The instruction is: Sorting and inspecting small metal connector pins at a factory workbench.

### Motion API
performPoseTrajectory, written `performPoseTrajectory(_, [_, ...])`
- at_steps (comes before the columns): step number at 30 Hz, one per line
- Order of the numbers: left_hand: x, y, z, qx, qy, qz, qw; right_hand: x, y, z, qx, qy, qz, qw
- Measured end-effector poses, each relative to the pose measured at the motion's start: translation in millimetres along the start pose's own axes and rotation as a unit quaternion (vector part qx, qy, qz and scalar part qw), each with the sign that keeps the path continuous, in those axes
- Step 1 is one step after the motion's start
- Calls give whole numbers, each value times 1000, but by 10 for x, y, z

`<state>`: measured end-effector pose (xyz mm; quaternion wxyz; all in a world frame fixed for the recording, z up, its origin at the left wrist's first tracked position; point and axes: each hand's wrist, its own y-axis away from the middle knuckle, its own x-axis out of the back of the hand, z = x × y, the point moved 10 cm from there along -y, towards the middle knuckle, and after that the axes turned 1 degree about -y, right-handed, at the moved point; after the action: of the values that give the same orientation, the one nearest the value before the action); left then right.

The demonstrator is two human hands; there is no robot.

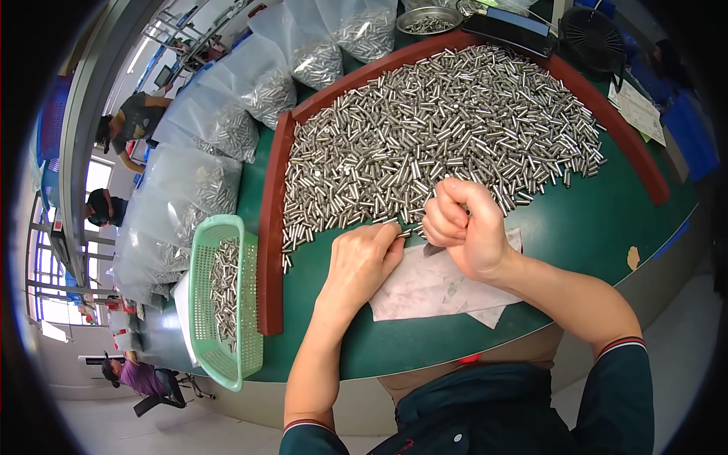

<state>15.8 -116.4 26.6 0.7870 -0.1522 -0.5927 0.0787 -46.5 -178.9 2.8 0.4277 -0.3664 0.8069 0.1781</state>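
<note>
A broad heap of short, shiny metal pins (440,114) covers the middle of the green table. At the heap's near edge, my left hand (358,262) is closed with its fingertips pinched, and a metal pin (405,233) shows at them. My right hand (469,227) is curled into a fist just right of it, raised over a stained white cloth (425,288). A dark grey, flat tip (432,249) pokes out under this fist; the fingers hide the rest of it.
Dark red wooden strips (273,227) fence the heap. Left of them stands a green plastic basket (250,303) holding more pins. Clear bags of pins (220,125) line the far left. A metal bowl (429,21), a phone (509,32) and a black fan (591,38) sit behind.
</note>
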Motion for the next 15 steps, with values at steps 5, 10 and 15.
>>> performPoseTrajectory(5, [67,21,-33,97,88,-47,990,36,18,-46,2,22,-14,1000])
performPoseTrajectory(10, [-74,228,43,132,167,-149,966,-68,45,-13,-6,52,-44,998])
performPoseTrajectory(15, [-43,200,51,130,138,-131,973,-94,91,54,-26,58,-52,997])
